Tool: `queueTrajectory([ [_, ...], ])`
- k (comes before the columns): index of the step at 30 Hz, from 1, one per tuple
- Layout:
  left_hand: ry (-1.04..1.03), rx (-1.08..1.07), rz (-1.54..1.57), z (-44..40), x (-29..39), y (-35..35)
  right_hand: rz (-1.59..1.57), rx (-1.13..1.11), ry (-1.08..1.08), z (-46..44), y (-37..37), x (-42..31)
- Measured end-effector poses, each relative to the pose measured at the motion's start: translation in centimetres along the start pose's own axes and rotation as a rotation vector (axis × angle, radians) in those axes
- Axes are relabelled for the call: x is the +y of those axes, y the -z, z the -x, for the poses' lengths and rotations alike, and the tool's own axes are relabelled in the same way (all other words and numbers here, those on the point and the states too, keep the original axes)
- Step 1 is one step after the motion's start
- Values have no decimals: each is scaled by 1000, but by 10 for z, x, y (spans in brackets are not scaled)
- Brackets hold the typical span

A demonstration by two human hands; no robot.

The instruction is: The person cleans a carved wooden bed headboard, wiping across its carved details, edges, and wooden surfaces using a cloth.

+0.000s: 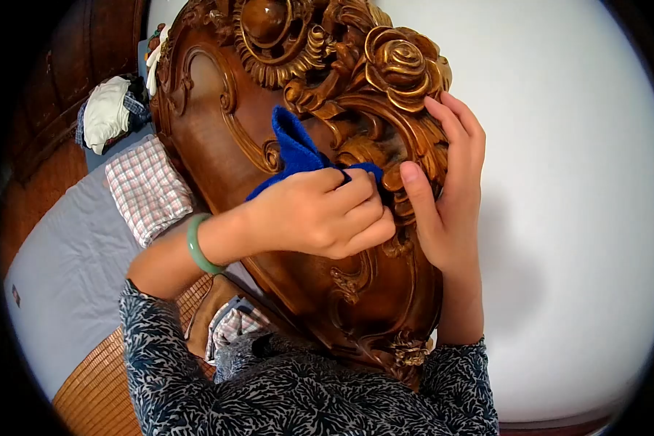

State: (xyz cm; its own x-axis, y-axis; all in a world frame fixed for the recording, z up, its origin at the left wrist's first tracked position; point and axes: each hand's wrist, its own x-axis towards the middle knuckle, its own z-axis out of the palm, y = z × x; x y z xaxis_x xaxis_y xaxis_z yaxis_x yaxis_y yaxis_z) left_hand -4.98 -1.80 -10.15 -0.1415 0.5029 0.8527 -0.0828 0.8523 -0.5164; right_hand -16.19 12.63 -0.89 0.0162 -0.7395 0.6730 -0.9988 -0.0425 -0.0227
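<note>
A blue cloth (298, 149) is bunched in my left hand (327, 214), whose fingers are closed around it. That hand presses against the carved wooden headboard (283, 272), close to its scrollwork, and a green bangle (199, 244) circles the wrist. My right hand (450, 196) rests along the headboard's edge, thumb and fingers apart. Its fingertips touch the wood just below a carved rose (403, 62) with gold-toned petals. Part of the carving is hidden behind my left hand and the cloth.
A white wall (567, 182) stands right of the headboard. To the left lies a bed with a grey sheet (65, 240), a woven mat (105, 378) and folded checked fabric (149, 189). Piled clothes (107, 112) sit farther back, near a dark wooden cabinet (76, 58).
</note>
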Motion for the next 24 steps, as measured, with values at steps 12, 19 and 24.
queueTrajectory([
  [12, 31, 26, 226, 28, 3, 12, -115, 46, 10, 2, -1, 11],
  [19, 985, 486, 673, -5, 45, 8, -95, 43, -3, -5, 1, 2],
  [24, 971, 282, 598, -30, 44, -5, -86, 51, 18, -6, 2, 1],
])
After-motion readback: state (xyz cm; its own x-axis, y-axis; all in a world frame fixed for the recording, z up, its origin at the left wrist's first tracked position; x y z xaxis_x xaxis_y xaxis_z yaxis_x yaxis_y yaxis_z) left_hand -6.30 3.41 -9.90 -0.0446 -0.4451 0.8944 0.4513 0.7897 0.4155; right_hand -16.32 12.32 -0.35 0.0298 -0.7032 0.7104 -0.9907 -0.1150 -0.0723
